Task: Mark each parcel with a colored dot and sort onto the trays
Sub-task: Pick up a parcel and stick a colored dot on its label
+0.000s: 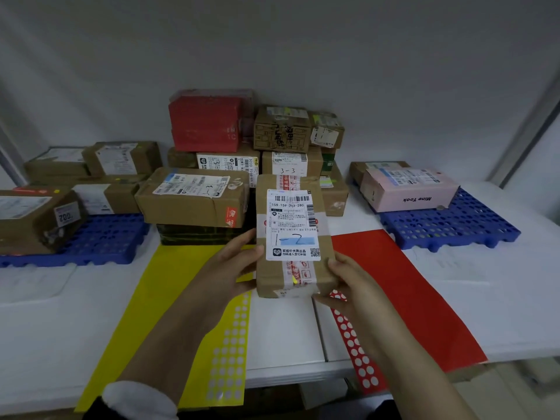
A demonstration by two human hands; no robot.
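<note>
I hold a small brown parcel (292,237) upright above the table, its white label marked "1-2" facing me. My left hand (235,265) grips its left edge and my right hand (348,281) grips its lower right corner. Below the parcel lie a yellow sticker sheet (228,353) and a red sticker strip (356,344), most of their dots peeled off. A blue tray (100,241) on the left carries several brown parcels. Another blue tray (454,222) on the right carries a pink box (407,187) and a brown one behind it.
A pile of parcels (242,165) stands at the back centre against the wall, with a red box (206,124) on top. Yellow paper (145,298) and red paper (409,283) lie on the white table. The table's front edge is near my arms.
</note>
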